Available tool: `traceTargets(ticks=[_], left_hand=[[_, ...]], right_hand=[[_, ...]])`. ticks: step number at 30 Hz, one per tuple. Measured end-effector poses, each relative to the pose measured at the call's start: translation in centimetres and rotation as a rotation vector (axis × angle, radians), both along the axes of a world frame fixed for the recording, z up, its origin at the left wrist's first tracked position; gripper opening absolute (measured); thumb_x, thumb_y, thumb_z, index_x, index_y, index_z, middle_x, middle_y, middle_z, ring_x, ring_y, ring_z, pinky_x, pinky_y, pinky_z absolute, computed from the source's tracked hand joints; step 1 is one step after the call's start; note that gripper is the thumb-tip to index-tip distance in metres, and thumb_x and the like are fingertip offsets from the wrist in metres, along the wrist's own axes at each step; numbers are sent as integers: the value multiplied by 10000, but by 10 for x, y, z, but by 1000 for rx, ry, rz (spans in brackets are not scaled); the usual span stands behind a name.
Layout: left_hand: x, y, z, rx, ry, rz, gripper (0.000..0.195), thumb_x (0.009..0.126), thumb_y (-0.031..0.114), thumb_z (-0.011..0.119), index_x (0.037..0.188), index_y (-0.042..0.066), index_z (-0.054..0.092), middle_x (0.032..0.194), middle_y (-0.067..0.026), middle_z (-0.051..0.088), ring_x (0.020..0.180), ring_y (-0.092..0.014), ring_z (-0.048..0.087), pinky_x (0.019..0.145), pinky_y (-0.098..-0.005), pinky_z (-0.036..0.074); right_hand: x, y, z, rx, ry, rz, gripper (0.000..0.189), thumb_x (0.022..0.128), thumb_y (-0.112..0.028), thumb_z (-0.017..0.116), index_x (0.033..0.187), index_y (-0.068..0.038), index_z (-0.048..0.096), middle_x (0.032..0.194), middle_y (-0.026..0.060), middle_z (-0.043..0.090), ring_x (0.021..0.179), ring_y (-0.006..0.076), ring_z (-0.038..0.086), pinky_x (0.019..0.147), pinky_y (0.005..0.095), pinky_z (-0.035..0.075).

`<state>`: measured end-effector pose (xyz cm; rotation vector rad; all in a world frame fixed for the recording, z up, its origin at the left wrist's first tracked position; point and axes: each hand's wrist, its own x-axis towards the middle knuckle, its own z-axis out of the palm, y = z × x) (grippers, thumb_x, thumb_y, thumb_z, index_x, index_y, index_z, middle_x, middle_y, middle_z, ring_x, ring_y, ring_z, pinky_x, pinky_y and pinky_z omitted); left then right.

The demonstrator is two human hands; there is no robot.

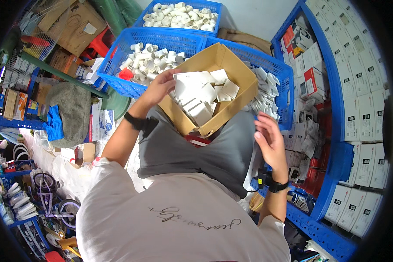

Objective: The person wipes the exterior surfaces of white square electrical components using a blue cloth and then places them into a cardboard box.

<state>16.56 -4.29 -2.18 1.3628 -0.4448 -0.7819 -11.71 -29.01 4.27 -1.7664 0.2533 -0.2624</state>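
Observation:
My left hand [162, 85] pinches the left edge of a white square plastic plate [187, 86] at the near-left side of an open cardboard box [240, 70]. Several more white square plates [231, 89] lie loosely inside that box, some overlapping. The box sits tilted before me, over my thighs and against blue baskets. My right hand [271, 139] hovers by my right thigh with its fingers apart and nothing in it. Near it, the right blue plastic basket [286, 95] holds many thin white plastic pieces [265, 88], partly hidden by the box.
Another blue basket [113, 62] and one behind it [139, 23] hold white plastic pipe fittings [150, 60]. Blue shelving [334, 131] with stacked white cartons [358, 113] stands at right. A green pedestal fan [64, 70] is at left, a small bicycle [47, 199] lower left.

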Motion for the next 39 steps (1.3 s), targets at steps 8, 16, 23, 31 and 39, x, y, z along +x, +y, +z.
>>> traceTargets(ticks=[8,16,23,31,39], left_hand=[[-104,7,53,-220,154,-22,368,914,55,466,1279,28,422,1203,-69,515,1102,-158,499,940,-300,410],[-130,15,57,-274,268,-39,335,927,128,487,1246,29,461,1231,-76,504,1081,-147,505,926,-312,417],[-119,55,54,-163,0,-23,252,925,119,491,1157,20,502,1149,-76,556,1042,-146,534,861,-293,439],[-153,40,65,65,-299,-169,404,785,106,683,1142,38,506,1057,-57,561,914,-142,562,834,-303,454],[-149,9,72,269,-586,-262,324,791,152,667,1061,0,570,906,-125,626,804,-206,627,718,-304,503]], right_hand=[[68,85,-15,-316,-168,87,903,720,-209,752,1353,55,163,1284,231,380,1200,322,410,994,395,347],[61,100,-31,273,-73,239,877,751,-113,716,1372,12,110,1327,181,345,1191,247,413,950,359,381],[51,87,-24,560,4,241,784,794,-23,639,1384,-50,124,1297,120,327,1087,185,458,864,304,464],[45,91,-38,584,-68,211,850,809,-19,608,1418,-129,25,1331,143,304,1119,248,469,828,311,469],[46,95,-45,556,20,210,959,831,-78,627,1393,-118,-149,1353,170,217,1105,237,481,860,347,476]])
